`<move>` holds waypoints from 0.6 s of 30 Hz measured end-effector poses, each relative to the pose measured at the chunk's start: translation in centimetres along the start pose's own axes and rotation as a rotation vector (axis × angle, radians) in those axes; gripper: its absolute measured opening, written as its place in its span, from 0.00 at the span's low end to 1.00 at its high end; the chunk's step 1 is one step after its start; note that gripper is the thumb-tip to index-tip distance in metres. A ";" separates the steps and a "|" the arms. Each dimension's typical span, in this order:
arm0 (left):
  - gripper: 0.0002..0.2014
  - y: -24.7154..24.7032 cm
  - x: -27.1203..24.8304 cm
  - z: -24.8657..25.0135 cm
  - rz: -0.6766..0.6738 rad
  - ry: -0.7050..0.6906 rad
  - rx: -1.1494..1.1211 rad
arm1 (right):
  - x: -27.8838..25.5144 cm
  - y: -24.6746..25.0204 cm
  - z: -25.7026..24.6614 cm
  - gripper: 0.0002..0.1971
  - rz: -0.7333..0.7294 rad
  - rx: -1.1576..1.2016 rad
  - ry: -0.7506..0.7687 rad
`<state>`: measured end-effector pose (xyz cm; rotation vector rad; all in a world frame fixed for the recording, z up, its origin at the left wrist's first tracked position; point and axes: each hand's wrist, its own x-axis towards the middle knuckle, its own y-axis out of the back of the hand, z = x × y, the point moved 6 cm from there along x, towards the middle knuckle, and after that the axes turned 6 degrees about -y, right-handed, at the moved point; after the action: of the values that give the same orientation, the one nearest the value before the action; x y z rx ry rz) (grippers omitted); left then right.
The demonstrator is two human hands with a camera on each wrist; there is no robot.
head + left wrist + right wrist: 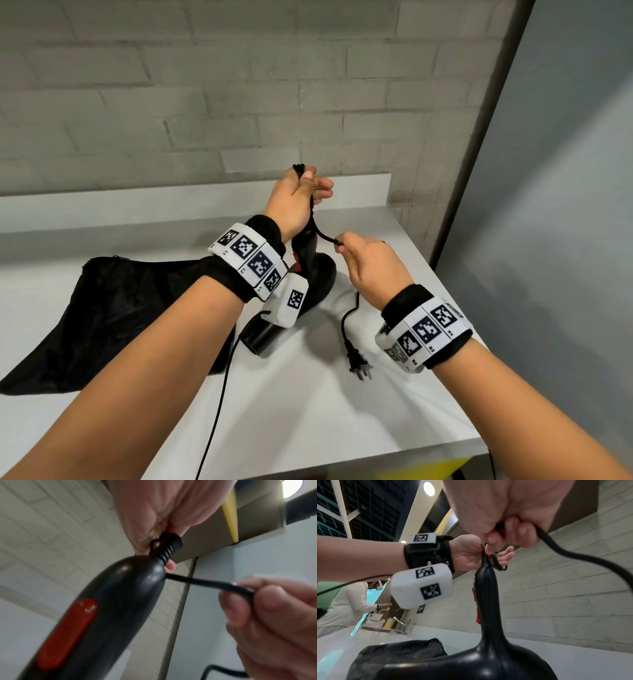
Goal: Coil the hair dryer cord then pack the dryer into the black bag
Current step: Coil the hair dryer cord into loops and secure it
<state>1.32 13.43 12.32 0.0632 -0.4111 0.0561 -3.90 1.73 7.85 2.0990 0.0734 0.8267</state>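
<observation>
The black hair dryer [310, 274] rests on the white table [308, 411] with its handle pointing up and its nozzle toward me. In the left wrist view its handle [111, 608] shows a red switch [68, 632]. My left hand [306, 186] grips several gathered loops of the black cord just above the handle's end. My right hand [342, 245] pinches the cord [325, 236] close to the right of the handle. The remaining cord hangs below that hand, and the plug [358, 363] lies on the table. The black bag [120, 308] lies crumpled to the dryer's left.
A grey brick wall [205, 102] and a low white upstand close off the table's back. A grey panel [548, 205] runs along its right edge. A thin black cable [219, 404] trails from my left wrist over the front edge. Another person [351, 601] stands far off left.
</observation>
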 end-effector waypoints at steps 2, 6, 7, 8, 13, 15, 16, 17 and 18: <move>0.11 -0.5 -0.1 0.1 -0.080 -0.019 0.099 | 0.7 0.9 -0.2 0.16 0.027 0.063 0.008; 0.26 -1.4 -0.7 0.2 -0.253 0.016 0.215 | 2.4 2.9 -1.6 0.10 0.072 0.072 0.092; 0.31 -1.8 -1.0 0.3 -0.302 0.027 0.254 | 3.0 3.4 -1.8 0.10 0.069 0.063 0.100; 0.35 -2.3 -1.3 0.5 -0.350 0.031 0.290 | 3.5 3.8 -1.9 0.10 0.071 0.055 0.102; 0.35 -3.8 -2.3 0.4 -0.469 0.128 0.186 | 6.0 5.4 -1.4 0.09 0.051 0.101 -0.031; 0.33 -3.5 -2.2 0.4 -0.489 0.146 0.176 | 6.3 5.0 -0.6 0.08 0.016 0.158 -0.087; 0.32 -3.1 -2.1 0.3 -0.481 0.154 0.170 | 6.3 4.7 -0.1 0.08 0.031 0.187 -0.100; 0.31 -2.9 -2.0 0.2 -0.466 0.166 0.151 | 6.2 4.5 0.2 0.09 0.050 0.215 -0.110; 0.30 -2.6 -2.0 0.2 -0.453 0.177 0.122 | 6.1 4.1 0.5 0.10 0.059 0.246 -0.123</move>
<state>-0.42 10.72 11.53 0.2679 -0.2085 -0.3583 0.18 0.78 13.87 2.3894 0.0488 0.7525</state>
